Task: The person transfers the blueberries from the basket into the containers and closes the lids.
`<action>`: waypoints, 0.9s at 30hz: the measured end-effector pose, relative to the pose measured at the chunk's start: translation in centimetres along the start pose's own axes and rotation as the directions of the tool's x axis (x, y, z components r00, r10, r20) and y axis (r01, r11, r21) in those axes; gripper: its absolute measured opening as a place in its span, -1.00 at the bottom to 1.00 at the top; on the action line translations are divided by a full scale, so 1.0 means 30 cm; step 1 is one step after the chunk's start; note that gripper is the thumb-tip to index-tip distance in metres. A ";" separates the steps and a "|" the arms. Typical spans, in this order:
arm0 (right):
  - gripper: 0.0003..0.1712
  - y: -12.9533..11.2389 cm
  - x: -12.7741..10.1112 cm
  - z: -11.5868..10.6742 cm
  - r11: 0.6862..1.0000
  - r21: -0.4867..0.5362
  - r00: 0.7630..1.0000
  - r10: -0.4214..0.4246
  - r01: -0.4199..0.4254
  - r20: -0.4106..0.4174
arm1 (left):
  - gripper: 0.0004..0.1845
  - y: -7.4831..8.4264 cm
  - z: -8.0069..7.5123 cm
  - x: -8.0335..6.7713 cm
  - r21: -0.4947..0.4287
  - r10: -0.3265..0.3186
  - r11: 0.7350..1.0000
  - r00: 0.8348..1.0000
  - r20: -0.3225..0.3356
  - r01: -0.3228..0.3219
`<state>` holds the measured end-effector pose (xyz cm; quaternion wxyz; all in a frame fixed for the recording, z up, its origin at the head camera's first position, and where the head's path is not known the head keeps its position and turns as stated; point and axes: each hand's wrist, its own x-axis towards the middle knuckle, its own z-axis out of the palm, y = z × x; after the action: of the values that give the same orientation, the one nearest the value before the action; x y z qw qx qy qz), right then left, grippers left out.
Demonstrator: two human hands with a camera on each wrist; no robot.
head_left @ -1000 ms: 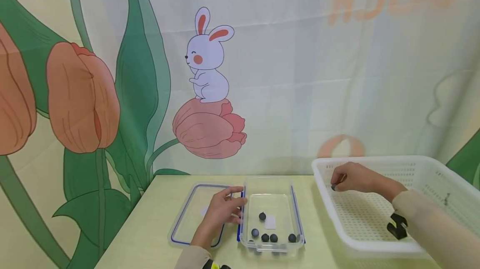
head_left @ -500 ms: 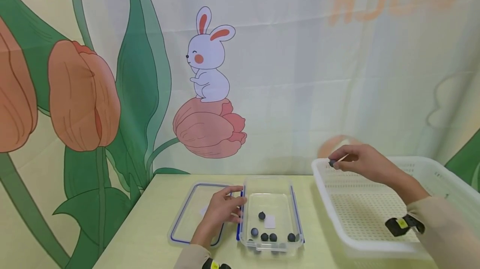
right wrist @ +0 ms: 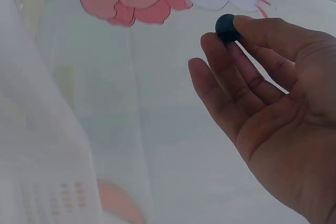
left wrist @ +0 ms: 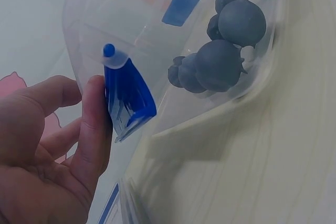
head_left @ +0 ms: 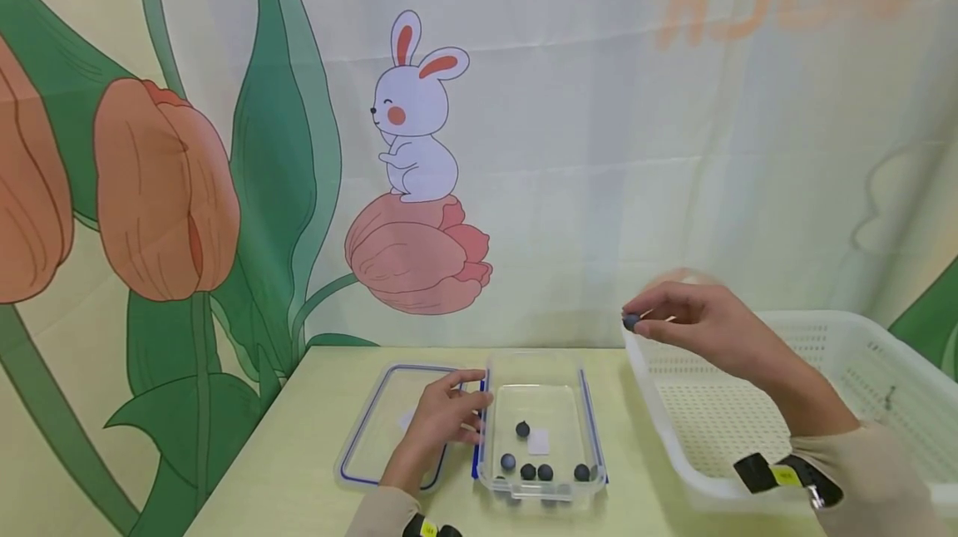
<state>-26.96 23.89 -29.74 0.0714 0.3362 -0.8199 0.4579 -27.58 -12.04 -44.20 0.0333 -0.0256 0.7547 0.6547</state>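
My right hand (head_left: 707,329) pinches a dark blueberry (head_left: 631,322) between thumb and fingertips, above the left rim of a white perforated basket (head_left: 677,445). In the right wrist view the blueberry (right wrist: 227,28) shows at the tips, the other fingers loosely bent. A clear plastic box (head_left: 535,485) with blue side latches stands on the table with several blueberries (head_left: 545,473) inside, mostly toward its near end. My left hand (head_left: 441,421) touches the box's left side with relaxed fingers, beside the blue latch (left wrist: 128,95).
A clear lid (head_left: 367,429) with a blue seal lies on the table left of the box, partly behind my left hand. The pale yellow table (head_left: 277,454) meets a printed curtain (head_left: 561,188) with tulips and a rabbit at the back.
My right hand has lifted the blueberry up from inside the basket and moved it left to the basket's rim. The left hand and the box have stayed in place.
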 end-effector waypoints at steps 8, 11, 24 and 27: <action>-0.77 -0.045 -0.033 0.112 0.996 0.049 0.996 0.070 -0.073 0.056 | -0.50 0.008 0.009 0.006 0.000 0.004 1.000 1.000 0.006 -0.004; -0.78 -0.038 -0.041 0.159 0.993 0.077 0.992 0.078 -0.086 0.095 | -0.49 0.010 0.012 0.007 0.004 0.005 1.000 1.000 0.007 -0.005; -0.83 -0.007 -0.041 0.374 0.991 0.117 0.959 0.029 -0.064 0.281 | -0.48 0.016 0.007 -0.010 0.028 -0.004 1.000 1.000 -0.015 0.004; -0.83 -0.002 -0.048 0.409 0.989 0.113 0.947 0.059 -0.099 0.317 | -0.48 0.016 0.009 -0.010 0.020 -0.004 1.000 1.000 -0.008 0.004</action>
<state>-23.48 14.76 -37.31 -0.0994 0.3751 -0.8028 0.4527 -27.32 -11.71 -43.74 0.0315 -0.0294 0.7613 0.6470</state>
